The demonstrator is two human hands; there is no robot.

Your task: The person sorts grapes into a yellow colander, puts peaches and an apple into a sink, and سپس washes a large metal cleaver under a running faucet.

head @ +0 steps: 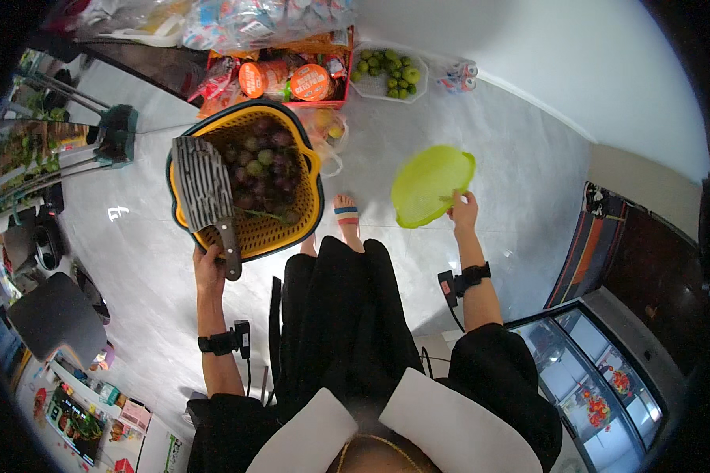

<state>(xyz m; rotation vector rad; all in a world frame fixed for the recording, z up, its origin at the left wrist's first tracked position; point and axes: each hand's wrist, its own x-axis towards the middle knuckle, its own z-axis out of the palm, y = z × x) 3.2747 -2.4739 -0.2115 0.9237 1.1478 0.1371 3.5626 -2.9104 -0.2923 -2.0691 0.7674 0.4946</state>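
Note:
My left hand (210, 266) grips the near rim of a yellow plastic colander basket (266, 241) nested in a dark basin (320, 207). Dark grapes (266, 159), a few of them greenish, lie inside. Across the basket's left side rests a crinkle-cut knife with a ridged metal blade (200, 183) and a brown riveted handle (229, 248), close to my left fingers. My right hand (464, 208) holds a lime-green plastic tray or basket (432, 186) by its near right edge, out to the right and apart from the yellow basket.
On the floor ahead stand a red box (348, 71) of packaged snacks, a clear tray (361, 93) of green fruit, drink cans (468, 77) in plastic and a bag of fruit (331, 127). A dustpan (118, 133) stands left, a dark stool (59, 319) lower left, and a glass-panelled door or cabinet (586, 378) lower right.

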